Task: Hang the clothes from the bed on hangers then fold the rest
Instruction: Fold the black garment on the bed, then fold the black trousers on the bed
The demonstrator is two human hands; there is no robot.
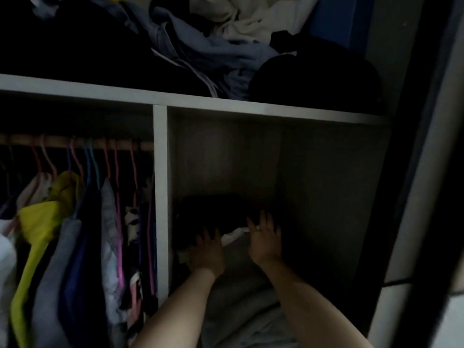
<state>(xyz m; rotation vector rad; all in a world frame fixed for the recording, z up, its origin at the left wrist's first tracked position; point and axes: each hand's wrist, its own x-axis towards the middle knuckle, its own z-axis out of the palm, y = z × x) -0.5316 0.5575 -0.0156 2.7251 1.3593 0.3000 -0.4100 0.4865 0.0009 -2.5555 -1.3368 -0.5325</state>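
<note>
Inside white cubby [326, 184], rumpled grey cloth [238, 280]

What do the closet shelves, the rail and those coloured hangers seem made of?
Shelf board: probably painted or laminated wood, matte white, square edges. Rail: pale, looks like bare wood; dim light leaves doubt. Hangers: thin pink, purple, blue hooks, plastic or coated wire.
</note>
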